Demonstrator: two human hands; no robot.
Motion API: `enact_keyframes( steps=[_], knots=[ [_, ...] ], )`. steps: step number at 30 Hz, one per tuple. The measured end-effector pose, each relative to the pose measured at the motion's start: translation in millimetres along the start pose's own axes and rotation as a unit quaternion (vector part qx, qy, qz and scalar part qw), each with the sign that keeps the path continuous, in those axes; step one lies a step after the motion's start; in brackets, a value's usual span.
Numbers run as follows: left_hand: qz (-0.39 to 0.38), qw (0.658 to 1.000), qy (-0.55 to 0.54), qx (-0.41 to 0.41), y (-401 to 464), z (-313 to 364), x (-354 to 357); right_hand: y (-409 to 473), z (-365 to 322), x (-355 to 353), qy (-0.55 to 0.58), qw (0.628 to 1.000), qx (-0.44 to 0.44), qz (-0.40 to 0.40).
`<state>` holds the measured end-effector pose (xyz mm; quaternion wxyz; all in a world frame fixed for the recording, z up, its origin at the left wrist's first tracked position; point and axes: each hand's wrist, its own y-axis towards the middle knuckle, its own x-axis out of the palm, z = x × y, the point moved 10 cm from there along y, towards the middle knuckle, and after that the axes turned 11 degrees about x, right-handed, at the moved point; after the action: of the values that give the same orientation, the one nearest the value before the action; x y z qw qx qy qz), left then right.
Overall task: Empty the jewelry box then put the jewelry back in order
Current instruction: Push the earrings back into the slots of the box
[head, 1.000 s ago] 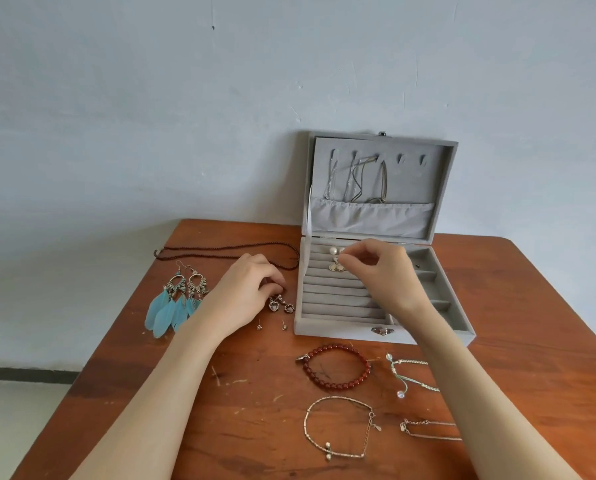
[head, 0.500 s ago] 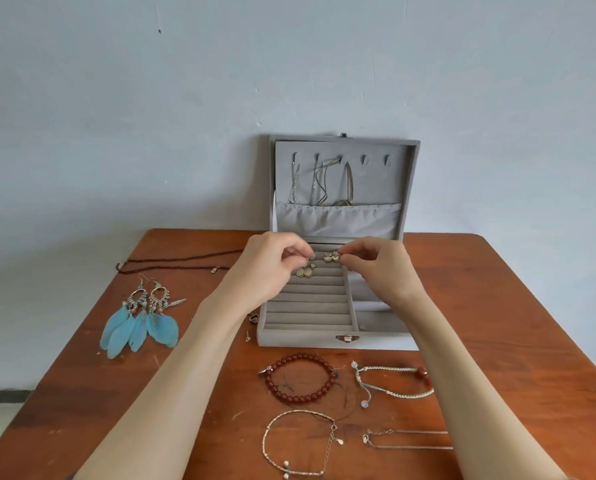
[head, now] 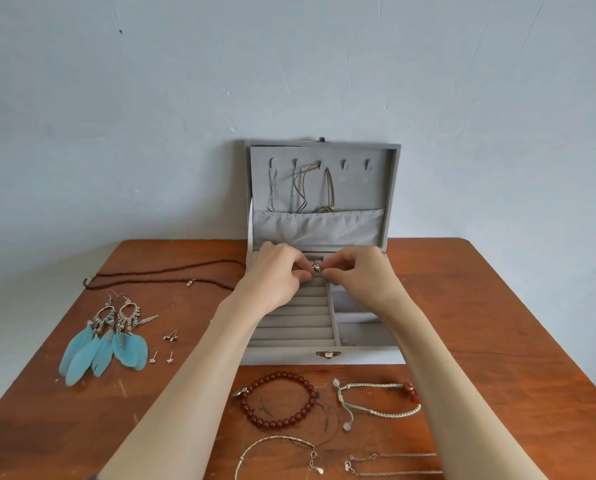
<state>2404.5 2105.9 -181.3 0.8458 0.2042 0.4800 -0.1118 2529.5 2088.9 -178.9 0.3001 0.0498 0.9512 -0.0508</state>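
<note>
Over the back ring rolls of the jewelry box, your left hand and right hand pinch a small silver earring together; seat it straight into one slot; bracelets wait just before the box.

Both my hands, left and right, crowd the back ring rows of the open grey velvet jewelry box; its upright lid blocks reach behind. Front rows free. Brown wooden worktop: right side bare, easy pass. Left taken by blue feather earrings, small silver studs, dark bead necklace. Front edge blocked by red bead bracelet, pale green cord bracelet, thin silver chains.
</note>
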Motion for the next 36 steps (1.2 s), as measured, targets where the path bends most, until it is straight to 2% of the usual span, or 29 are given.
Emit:
enact_keyframes(
  steps=[9, 14, 22, 32, 36],
  knots=[
    [0.029, 0.995, 0.091, 0.019, 1.8, 3.0, -1.6, 3.2, 5.3, 2.6, -0.001, 1.0, 0.02, -0.014],
    [0.042, 0.994, 0.103, 0.019, 2.4, 0.8, -3.6, 4.9, 6.6, 6.7, -0.031, 0.999, 0.03, -0.019],
    [0.042, 0.992, 0.115, 0.027, 2.6, 2.3, -3.4, 5.4, 7.0, 17.8, 0.01, 0.996, 0.061, -0.061],
    [0.066, 0.992, 0.099, 0.033, 1.5, 3.3, -7.8, 11.9, 10.6, 16.5, -0.025, 0.996, 0.079, -0.029],
    [0.058, 0.993, 0.096, 0.035, 1.8, 3.7, -7.4, 12.4, 9.4, 18.3, -0.03, 0.996, 0.076, -0.042]
  ],
)
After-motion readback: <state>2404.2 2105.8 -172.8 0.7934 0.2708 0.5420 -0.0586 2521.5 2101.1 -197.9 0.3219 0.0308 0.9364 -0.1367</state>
